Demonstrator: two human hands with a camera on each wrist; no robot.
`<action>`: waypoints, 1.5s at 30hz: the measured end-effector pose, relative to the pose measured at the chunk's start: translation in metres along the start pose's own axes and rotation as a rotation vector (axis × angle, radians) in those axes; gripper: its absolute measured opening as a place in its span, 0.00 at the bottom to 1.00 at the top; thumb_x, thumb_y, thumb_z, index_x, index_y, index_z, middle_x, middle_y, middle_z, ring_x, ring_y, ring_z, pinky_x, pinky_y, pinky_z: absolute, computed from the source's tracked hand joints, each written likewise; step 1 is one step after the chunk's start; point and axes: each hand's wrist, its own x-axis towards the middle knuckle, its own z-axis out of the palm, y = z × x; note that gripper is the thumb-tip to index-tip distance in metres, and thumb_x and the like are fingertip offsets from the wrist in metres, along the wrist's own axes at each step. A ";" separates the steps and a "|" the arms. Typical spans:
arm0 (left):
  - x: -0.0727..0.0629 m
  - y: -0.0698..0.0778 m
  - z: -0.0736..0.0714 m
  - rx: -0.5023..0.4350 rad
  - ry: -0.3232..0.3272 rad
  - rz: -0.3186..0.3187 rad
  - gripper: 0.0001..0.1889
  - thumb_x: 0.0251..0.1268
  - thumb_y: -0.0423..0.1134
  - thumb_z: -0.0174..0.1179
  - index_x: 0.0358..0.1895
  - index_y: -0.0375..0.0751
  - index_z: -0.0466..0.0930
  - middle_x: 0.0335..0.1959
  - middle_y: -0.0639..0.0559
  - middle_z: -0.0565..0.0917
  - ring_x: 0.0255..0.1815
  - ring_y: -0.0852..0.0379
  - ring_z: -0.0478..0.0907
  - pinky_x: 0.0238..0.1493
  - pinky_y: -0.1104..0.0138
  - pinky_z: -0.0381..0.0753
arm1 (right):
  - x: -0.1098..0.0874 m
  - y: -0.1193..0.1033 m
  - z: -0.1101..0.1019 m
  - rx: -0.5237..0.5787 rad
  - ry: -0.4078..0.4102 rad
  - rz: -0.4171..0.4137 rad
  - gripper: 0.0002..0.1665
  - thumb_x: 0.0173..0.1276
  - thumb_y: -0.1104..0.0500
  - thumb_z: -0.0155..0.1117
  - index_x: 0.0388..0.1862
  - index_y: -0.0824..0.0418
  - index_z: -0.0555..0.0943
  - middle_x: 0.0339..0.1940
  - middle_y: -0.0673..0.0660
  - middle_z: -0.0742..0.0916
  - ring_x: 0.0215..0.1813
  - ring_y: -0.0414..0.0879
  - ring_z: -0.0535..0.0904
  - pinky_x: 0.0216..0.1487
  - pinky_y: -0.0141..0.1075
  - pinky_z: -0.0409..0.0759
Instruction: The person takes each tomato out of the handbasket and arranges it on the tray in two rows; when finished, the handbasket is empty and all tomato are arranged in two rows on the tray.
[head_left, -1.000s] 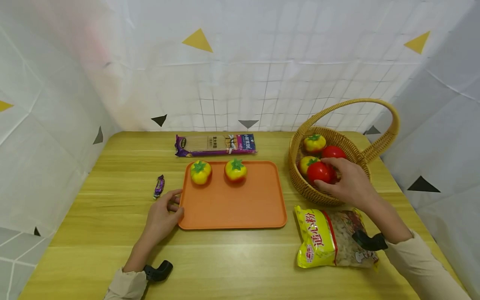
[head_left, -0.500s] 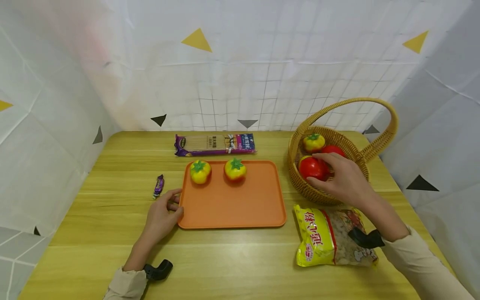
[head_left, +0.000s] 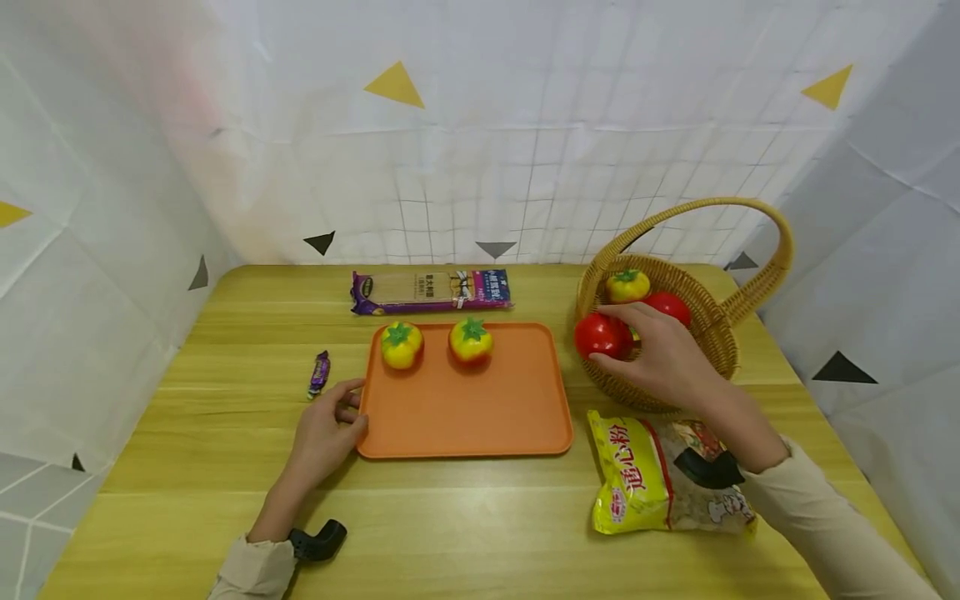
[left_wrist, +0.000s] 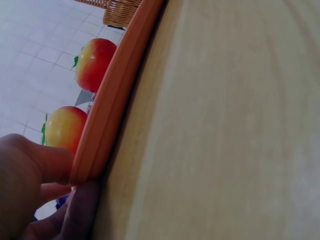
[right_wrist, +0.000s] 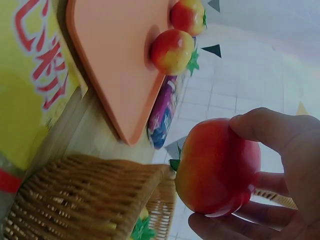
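Note:
My right hand holds a red tomato between thumb and fingers over the left rim of the wicker basket. In the right wrist view the held tomato shows a yellowish side and a green stem turned toward the tray. Inside the basket lie a yellow tomato and a red one; another is mostly hidden behind my hand. My left hand grips the left edge of the orange tray. Two yellow-red tomatoes with green leaves stand along the tray's back side.
A purple-ended pasta packet lies behind the tray. Left of the tray is a small purple wrapped candy. A yellow macaroni bag lies below my right forearm, and the basket's tall handle arches over the basket.
My right hand has carried the red tomato leftward from the basket's middle to over its left rim. The left hand and tray have stayed in place.

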 end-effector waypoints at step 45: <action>0.000 -0.004 0.001 -0.014 0.007 0.008 0.28 0.61 0.29 0.64 0.66 0.39 0.75 0.46 0.44 0.82 0.38 0.53 0.83 0.37 0.63 0.82 | 0.046 -0.035 0.034 0.059 -0.140 -0.013 0.39 0.60 0.48 0.76 0.67 0.62 0.75 0.61 0.63 0.81 0.57 0.60 0.79 0.51 0.54 0.81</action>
